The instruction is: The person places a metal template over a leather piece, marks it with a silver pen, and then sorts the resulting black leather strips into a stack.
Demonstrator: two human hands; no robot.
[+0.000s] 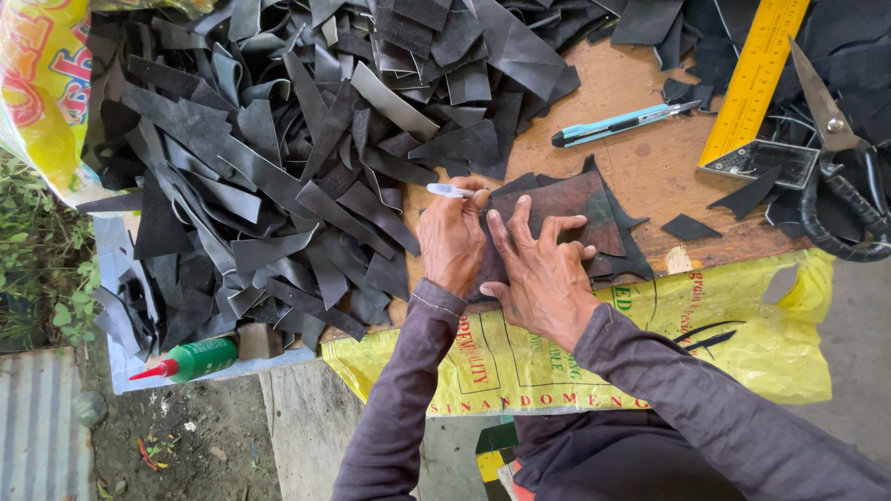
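On the dark leather piece (566,209), left hand's (452,237) pen (452,191) (long axis left-right).

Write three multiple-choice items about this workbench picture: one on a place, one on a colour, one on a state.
1. Where does the green glue bottle with the red nozzle lie?
A. at the lower left, below the pile of dark strips
B. beside the scissors
C. on the ruler

2. What colour is the long flat ruler?
A. white
B. yellow
C. red

3. What is the right hand doing?
A. holding the utility knife
B. hanging in the air
C. pressing flat on the dark leather piece

Answers:
1. A, it lies at the pile's lower edge.
2. B, it is plainly yellow.
3. C, its fingers are spread on the piece.
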